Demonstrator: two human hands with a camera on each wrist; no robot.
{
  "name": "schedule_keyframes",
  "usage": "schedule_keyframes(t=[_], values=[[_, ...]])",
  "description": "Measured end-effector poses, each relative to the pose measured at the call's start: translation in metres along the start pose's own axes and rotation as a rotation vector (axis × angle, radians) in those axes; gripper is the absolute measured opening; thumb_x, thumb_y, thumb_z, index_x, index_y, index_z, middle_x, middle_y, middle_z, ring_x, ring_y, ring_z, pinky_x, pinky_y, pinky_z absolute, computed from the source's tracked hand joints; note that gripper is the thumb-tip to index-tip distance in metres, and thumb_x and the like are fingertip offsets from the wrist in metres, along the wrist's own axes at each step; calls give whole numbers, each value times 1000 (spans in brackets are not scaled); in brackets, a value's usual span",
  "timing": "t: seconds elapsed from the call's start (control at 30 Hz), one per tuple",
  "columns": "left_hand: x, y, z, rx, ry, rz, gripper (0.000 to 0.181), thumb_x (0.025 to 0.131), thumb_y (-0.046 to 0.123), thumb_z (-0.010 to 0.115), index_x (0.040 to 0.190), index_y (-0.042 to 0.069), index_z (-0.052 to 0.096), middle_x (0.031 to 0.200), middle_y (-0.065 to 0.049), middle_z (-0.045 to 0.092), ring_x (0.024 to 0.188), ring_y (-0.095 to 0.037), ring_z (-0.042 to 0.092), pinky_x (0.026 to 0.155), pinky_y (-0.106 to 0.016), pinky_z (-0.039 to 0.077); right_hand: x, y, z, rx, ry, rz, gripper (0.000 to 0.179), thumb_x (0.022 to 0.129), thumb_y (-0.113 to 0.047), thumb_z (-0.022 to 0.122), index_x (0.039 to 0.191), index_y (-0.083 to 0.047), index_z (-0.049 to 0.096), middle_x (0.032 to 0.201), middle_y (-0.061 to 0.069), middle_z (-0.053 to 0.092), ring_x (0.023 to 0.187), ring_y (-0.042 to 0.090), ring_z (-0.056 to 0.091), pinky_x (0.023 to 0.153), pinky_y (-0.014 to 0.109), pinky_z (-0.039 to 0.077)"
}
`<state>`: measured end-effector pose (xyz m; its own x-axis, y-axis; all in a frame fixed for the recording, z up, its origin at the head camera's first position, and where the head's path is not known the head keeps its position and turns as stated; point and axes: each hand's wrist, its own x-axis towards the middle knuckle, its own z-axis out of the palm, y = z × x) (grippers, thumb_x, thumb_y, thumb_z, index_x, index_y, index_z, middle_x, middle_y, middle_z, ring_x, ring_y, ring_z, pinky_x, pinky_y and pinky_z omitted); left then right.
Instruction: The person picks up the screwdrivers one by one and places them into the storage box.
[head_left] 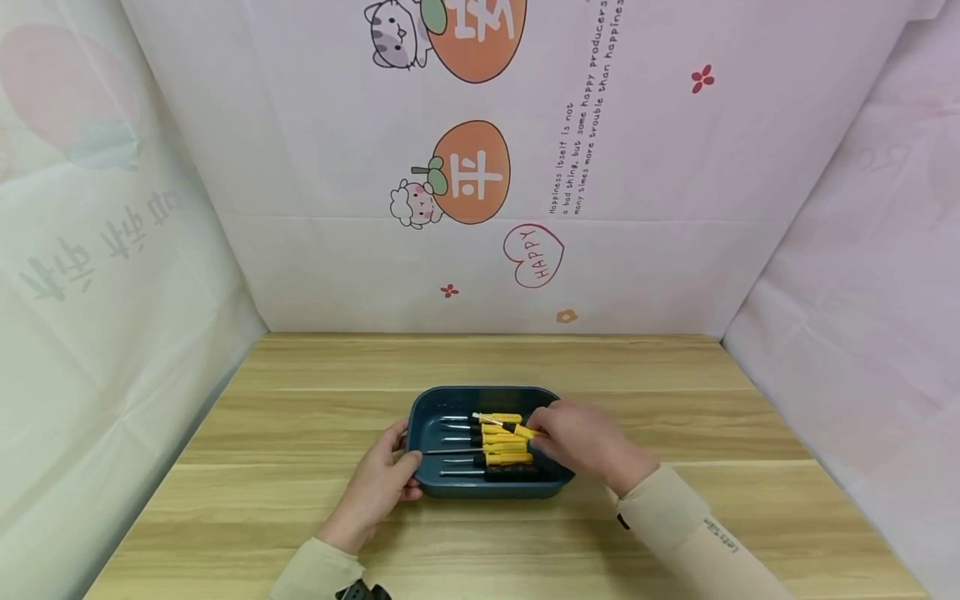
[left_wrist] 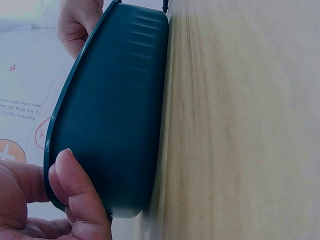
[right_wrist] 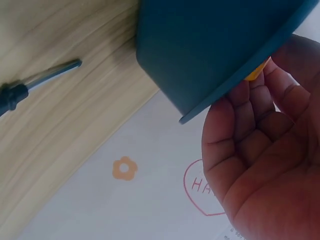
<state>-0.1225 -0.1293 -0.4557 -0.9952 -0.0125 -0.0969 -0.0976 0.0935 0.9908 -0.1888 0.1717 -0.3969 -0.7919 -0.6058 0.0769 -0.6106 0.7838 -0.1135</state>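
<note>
A dark blue tray [head_left: 491, 492] stands on the wooden table with several screwdrivers lying side by side in it. Most have yellow handles; the nearest screwdriver [head_left: 513, 473] is black-handled. My left hand [head_left: 378, 483] grips the tray's left end, thumb at the rim. In the left wrist view, its fingers [left_wrist: 82, 200] lie against the tray's outer wall. Over the tray's right side, my right hand [head_left: 581, 442] pinches a yellow-handled screwdriver [head_left: 525, 431] whose tip points left, above the others. Its handle is mostly hidden by the tray rim and fingers in the right wrist view.
Another screwdriver [right_wrist: 50, 80] with a dark handle lies on the table outside the tray; my right forearm mostly hides it in the head view. White printed sheets [head_left: 637, 275] enclose the table [head_left: 337, 367] at the back and both sides.
</note>
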Motion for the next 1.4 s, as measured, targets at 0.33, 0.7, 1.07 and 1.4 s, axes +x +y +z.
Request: schedule_keyframes(t=[0.33, 0.7, 1.07, 1.4], values=[[1, -1, -1, 13, 3, 6, 59, 103, 12, 56, 159, 10, 38, 143, -21, 49, 74, -21, 59, 60, -30, 58, 6, -6, 5, -15, -64, -77, 15, 95, -24, 76, 109, -16, 77, 98, -3, 72, 77, 10, 57, 77, 32, 59], [1, -1, -1, 25, 7, 4, 59, 104, 12, 56, 159, 10, 38, 144, -21, 49, 74, -22, 60, 61, -30, 59, 9, -12, 10, 52, -138, -101, 13, 97, -25, 74, 108, -20, 78, 97, -12, 70, 78, 7, 52, 77, 28, 55], [1, -2, 0, 19, 7, 0, 59, 103, 12, 57, 159, 10, 38, 144, -21, 49, 74, -21, 60, 60, -30, 59, 9, -14, 12, 105, -169, -135, 11, 94, -22, 78, 104, -19, 79, 95, -13, 72, 78, 3, 54, 80, 28, 58], [1, -2, 0, 15, 7, 0, 59, 103, 11, 56, 159, 10, 38, 143, -21, 49, 73, -21, 59, 59, -30, 58, 10, -13, 12, 139, -188, -146, 13, 94, -23, 78, 106, -20, 81, 96, -12, 73, 79, 1, 56, 84, 27, 58]])
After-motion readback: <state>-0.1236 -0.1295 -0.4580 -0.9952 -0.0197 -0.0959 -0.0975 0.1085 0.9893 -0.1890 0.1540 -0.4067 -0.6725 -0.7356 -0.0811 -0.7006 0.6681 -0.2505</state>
